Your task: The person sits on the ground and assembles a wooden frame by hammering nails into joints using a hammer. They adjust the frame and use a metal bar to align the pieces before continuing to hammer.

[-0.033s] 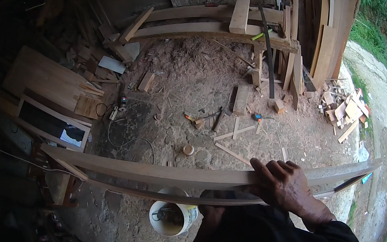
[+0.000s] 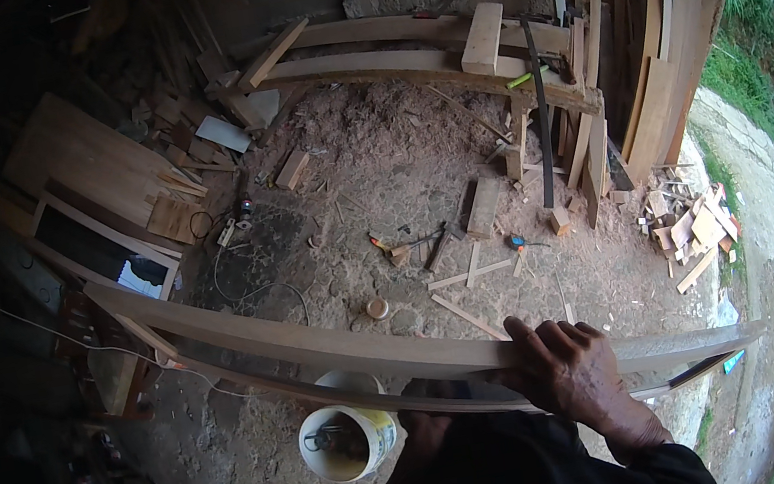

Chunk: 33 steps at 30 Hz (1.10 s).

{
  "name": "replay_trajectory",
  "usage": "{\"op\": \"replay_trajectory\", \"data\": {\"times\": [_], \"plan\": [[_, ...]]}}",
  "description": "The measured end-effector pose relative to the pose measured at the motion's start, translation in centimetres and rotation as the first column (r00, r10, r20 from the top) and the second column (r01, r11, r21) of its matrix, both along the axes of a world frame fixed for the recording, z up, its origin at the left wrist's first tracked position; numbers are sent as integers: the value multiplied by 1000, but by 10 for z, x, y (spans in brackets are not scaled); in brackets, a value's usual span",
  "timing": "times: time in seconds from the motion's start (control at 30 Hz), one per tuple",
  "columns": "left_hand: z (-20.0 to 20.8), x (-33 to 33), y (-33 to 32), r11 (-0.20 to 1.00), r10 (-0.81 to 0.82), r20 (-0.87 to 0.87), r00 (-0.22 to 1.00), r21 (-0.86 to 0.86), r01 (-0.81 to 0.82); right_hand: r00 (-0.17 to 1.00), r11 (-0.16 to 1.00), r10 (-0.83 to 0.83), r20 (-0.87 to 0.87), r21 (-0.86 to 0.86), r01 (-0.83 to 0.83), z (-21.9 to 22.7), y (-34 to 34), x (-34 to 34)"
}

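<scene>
A long, narrow wooden frame (image 2: 322, 343) stretches across the view in front of me, from the left side to the far right. My right hand (image 2: 569, 370) is closed over its upper rail, right of the middle, with the knuckles up. Lower and further left, my left hand (image 2: 425, 429) shows only in part, against the frame's lower rail; its fingers are mostly hidden behind the wood. A white bucket (image 2: 378, 438) with something dark inside stands on the floor by my left arm, partly covered by the frame.
Beyond lies a low wooden bench (image 2: 359, 62) with a block on it. Wood scraps, pliers-like tools, a small round container (image 2: 377, 308) and a cord (image 2: 263, 289) lie about the floor. Boards (image 2: 653, 98) lean at the right, beside a scrap pile (image 2: 697, 228). Panels (image 2: 81, 164) rest at left.
The view has shifted very slightly, and more of a thin white cord shows below the frame's left end. Both hands keep their places on the frame.
</scene>
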<state>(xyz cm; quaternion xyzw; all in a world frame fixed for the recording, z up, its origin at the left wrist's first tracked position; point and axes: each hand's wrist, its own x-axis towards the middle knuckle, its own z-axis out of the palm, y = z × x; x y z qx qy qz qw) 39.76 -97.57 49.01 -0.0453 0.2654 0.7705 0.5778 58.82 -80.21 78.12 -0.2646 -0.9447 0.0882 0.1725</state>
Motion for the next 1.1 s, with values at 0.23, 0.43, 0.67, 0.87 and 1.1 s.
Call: {"op": "replay_trajectory", "data": {"times": [0.23,0.43,0.67,0.87,1.1], "plan": [[14,-153,167,948,97,195,976,-317,-31,986,985,-157,-47,68,160,14,144,-165],[41,-266,262,997,-35,109,993,76,27,948,950,-299,-110,60,306,51,261,-265],[79,-364,382,908,-165,143,976,408,93,889,889,-456,-22,37,457,70,412,-358],[61,-445,519,951,-143,195,970,300,80,902,901,-429,-37,-87,425,41,575,-430],[45,-527,691,935,-110,281,953,354,3,944,944,-326,53,-35,328,-20,813,-533]]}}
